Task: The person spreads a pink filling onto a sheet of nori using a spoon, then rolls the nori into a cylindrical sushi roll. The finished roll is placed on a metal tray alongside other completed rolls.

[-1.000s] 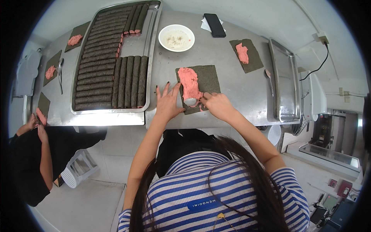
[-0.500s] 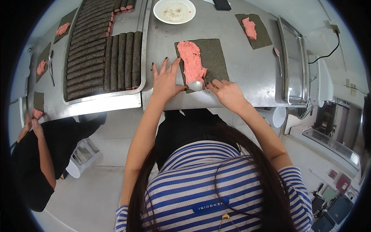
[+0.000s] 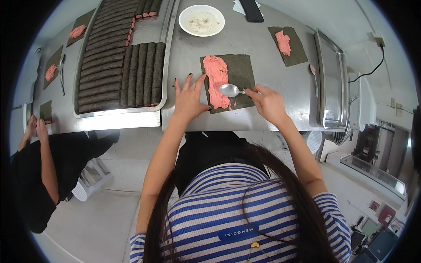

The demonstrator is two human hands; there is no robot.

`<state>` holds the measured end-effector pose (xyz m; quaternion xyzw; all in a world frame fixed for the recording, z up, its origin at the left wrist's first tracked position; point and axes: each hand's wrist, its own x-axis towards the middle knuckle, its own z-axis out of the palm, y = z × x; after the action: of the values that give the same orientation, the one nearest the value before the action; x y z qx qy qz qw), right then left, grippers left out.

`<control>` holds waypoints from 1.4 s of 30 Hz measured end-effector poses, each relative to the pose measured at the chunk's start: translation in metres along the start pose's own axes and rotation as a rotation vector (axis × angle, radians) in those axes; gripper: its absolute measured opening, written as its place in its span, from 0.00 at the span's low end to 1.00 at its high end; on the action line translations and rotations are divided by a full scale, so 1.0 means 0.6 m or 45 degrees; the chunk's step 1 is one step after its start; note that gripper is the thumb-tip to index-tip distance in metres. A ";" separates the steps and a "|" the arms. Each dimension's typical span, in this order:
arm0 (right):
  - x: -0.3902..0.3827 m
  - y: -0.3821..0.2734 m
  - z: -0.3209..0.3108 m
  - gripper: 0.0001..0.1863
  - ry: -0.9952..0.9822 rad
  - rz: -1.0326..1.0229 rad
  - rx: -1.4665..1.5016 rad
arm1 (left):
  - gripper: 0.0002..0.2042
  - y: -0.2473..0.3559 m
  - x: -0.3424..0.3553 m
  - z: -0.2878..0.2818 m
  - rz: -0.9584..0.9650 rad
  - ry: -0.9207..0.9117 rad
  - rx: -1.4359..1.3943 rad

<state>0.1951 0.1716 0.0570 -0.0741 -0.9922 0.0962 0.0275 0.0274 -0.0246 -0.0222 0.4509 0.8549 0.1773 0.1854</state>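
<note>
From a distance I am looking through the left one of two fisheye cameras sitting side by side on the person's head. It is facing down, upright and unmirrored, with the striped shirt looming nearest and filling the lower middle. I am seeing the left hand and right hand from above, farther off, at the table. The wide lens is also catching floor and wall, bending straight edges toward its dark rim.

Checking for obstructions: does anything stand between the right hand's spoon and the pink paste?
Nothing visible does. The spoon in the right hand overlaps, in view, the right edge of the pink paste, and the left hand sits at the left edge of the dark sheet.
</note>
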 end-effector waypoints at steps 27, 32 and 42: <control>0.059 -0.012 0.032 0.08 0.062 -0.427 -0.258 | 0.54 0.001 -0.003 -0.001 -0.003 -0.004 0.018; 0.097 0.000 0.053 0.14 0.058 -0.331 -0.343 | 0.55 -0.002 -0.004 0.002 0.020 0.054 -0.012; 0.142 0.024 0.036 0.17 0.172 0.007 -0.077 | 0.56 -0.005 -0.003 0.001 0.009 0.050 -0.053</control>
<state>0.1113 0.1946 0.0362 -0.0840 -0.9903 0.0612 0.0920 0.0263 -0.0278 -0.0239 0.4464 0.8529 0.2046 0.1772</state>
